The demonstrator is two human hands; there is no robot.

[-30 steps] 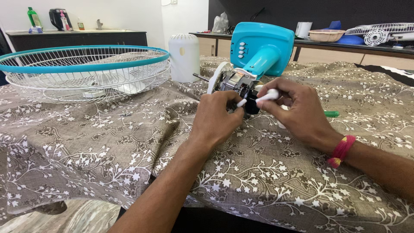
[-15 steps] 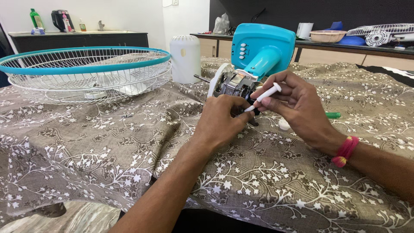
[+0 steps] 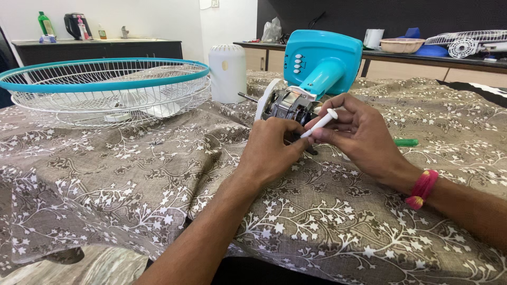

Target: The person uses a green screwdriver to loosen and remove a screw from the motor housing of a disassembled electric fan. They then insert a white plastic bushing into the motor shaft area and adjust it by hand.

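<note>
Both hands at the bare fan motor on a patterned cloth

Biggest first: brown floral tablecloth covers the whole table; on its far left lies a white wire fan guard w/ teal rim, a white vented cover standing just right of it. Centre back – teal fan body lying tilted, its exposed motor and front shaft pointing left. Left hand is curled against the motor's near side, fingers closed on something there – can't tell what. Right hand pinches a thin white rod betw thumb and fingertips, rod slanting down toward the left hand, just in front of the motor. Small green piece lies on the cloth near the right wrist, red thread band on that wrist
</note>
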